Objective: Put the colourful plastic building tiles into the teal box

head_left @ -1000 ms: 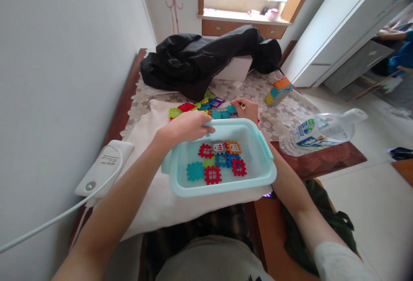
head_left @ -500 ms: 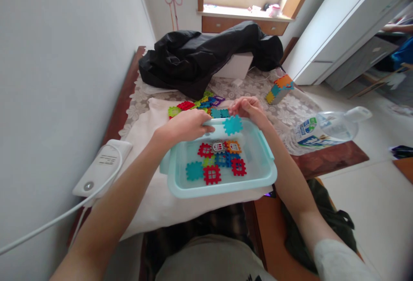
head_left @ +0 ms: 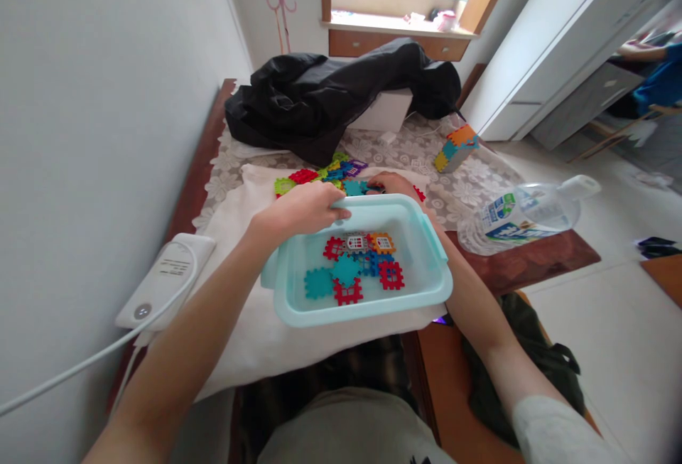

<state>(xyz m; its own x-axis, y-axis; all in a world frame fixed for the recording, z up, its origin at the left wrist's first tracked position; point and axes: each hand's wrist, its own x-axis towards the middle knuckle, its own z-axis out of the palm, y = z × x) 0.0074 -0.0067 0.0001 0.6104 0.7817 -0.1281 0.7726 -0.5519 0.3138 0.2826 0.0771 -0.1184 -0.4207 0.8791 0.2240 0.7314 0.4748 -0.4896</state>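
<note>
My left hand (head_left: 314,208) grips the far rim of a light blue plastic tub (head_left: 314,316), thumb inside the wall. The tub tilts toward me. Flat notched building pieces lie in it: a teal piece (head_left: 346,270) on top of others, a red window piece (head_left: 391,275), an orange piece (head_left: 382,242) and a grey-white window piece (head_left: 356,241). Beyond the tub, my right hand (head_left: 393,182) bends down over the loose pieces, its fingers curled beside a teal piece (head_left: 354,187). The tub rim partly hides these fingers, and what they hold does not show.
More coloured pieces (head_left: 303,176) lie on the white cloth (head_left: 234,236) behind the tub. A small built block (head_left: 457,148) stands at the back right. A big clear bottle (head_left: 516,215) is to the right, a power strip (head_left: 165,279) to the left. Black fabric (head_left: 341,91) covers the back.
The teal piece that was falling above the tub now rests on the pieces inside. My right hand has moved left and down behind the rim. My left hand keeps its grip.
</note>
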